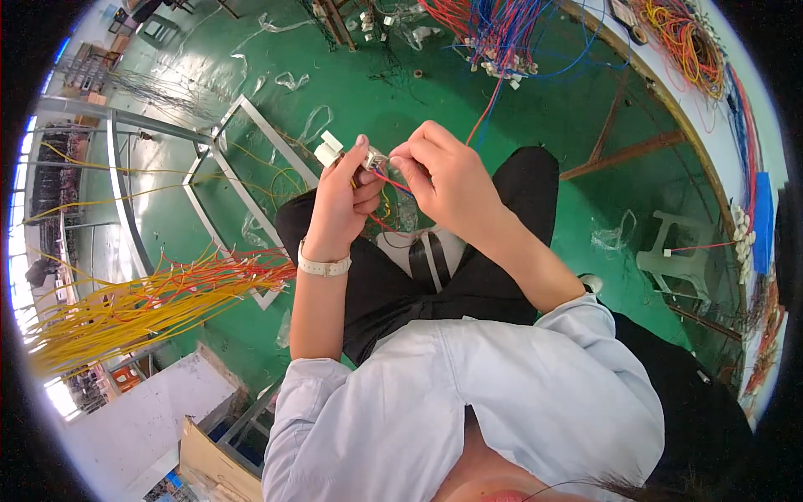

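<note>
Over my lap my left hand (343,194) is closed, thumb up, around white plastic wire connectors. One blocky white connector (329,149) sticks out beyond the thumb. A smaller pale connector (375,159) shows between the two hands, with red and blue wires (391,181) leading from it. My right hand (442,174) pinches thumb and fingers together right beside that smaller connector; what the fingertips hold is hidden. From behind the right hand a red wire (485,117) runs up to the hanging wire bundle. Yellow and red wires (383,209) dangle below the left hand.
Red and blue wires (498,38) hang ahead, their ends in white connectors. Yellow and red wires (142,309) spread at left beside a metal frame (263,138). To the right are a curved-looking table edge (698,142) and a plastic stool (679,255). Plastic scraps litter the green floor (368,105).
</note>
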The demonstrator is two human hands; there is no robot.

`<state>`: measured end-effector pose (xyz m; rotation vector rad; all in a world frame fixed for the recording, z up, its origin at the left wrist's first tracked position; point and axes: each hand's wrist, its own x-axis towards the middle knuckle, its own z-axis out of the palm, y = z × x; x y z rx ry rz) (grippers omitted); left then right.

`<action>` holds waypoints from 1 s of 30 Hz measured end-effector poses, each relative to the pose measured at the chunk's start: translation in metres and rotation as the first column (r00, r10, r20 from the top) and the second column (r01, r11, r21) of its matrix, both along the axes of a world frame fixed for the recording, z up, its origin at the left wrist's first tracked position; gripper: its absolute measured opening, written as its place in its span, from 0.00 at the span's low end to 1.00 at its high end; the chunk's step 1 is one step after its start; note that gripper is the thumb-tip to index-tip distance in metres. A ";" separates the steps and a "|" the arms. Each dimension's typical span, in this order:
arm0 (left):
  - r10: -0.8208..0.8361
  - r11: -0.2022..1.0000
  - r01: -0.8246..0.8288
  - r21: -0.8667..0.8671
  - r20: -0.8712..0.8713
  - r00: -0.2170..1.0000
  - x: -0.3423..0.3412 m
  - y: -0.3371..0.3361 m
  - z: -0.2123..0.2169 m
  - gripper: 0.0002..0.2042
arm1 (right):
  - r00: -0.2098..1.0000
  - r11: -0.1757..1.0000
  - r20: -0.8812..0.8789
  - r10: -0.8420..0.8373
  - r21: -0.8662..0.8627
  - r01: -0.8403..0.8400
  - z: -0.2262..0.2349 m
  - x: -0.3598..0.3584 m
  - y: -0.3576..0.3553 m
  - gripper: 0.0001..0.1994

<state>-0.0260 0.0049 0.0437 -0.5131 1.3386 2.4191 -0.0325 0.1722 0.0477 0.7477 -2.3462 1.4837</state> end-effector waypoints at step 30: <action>-0.227 0.770 -0.146 -0.621 -0.481 0.847 0.010 0.008 0.015 0.09 | 0.991 0.984 0.065 0.119 -0.144 -0.108 -0.006 0.009 0.003 0.03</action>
